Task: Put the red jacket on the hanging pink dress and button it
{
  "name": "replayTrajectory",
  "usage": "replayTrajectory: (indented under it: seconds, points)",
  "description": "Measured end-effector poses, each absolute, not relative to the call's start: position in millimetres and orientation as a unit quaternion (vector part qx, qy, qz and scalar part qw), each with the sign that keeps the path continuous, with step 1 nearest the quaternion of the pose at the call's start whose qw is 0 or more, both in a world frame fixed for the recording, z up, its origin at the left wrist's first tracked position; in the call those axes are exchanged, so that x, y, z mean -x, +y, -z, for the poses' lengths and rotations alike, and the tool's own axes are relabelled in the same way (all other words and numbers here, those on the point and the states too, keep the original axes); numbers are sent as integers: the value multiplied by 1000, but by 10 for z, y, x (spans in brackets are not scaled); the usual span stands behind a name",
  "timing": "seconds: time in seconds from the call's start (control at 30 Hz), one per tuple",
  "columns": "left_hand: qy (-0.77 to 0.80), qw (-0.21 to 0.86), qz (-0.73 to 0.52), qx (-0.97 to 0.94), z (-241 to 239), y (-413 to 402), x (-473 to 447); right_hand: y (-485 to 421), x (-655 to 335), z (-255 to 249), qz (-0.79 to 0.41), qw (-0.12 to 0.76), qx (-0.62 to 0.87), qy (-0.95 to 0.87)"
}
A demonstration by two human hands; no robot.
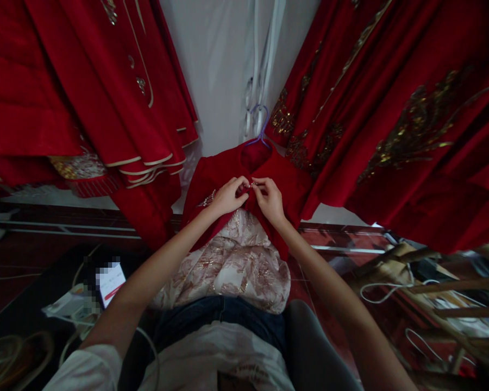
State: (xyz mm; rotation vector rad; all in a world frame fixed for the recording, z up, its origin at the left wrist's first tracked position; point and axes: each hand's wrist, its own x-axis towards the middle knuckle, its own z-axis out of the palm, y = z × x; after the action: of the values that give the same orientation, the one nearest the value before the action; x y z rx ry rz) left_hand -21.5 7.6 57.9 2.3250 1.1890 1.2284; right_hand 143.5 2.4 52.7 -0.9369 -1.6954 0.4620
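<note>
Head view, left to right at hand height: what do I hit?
Red garments hanging at picture left → left hand → right hand → red garments with gold decoration hanging at picture right.

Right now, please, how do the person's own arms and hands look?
The left hand and right hand wear no gloves; no watch or bracelet shows. A short white fabric sleeve shows on the left arm; none shows on the right arm.
</note>
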Motion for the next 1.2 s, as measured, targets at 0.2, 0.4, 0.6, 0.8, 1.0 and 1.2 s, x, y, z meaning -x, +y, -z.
replayTrajectory:
  seconds: [0.2, 0.4, 0.6, 0.8, 1.0, 1.2]
  points:
    - [421, 81, -441, -789, -634, 68, 177, -7, -1448, -553, -193, 551, 393, -711]
    - [419, 82, -437, -792, -658, 90, 141, 94, -1523, -503, -234, 556, 355, -715]
    - [382, 73, -432, -814, -709, 79, 148, 127, -1525, -515, -261, 561, 348, -704]
    - [373, 43, -392, -840, -750, 66, 152, 130, -1531, -534, -291, 540, 353, -707]
    - [381, 145, -503, -762, -422, 9, 66, 56, -1424, -321, -290, 561, 347, -693]
    - [440, 313, -529, -654, 99, -195, 134, -263, -1548, 90, -127, 414, 483, -761]
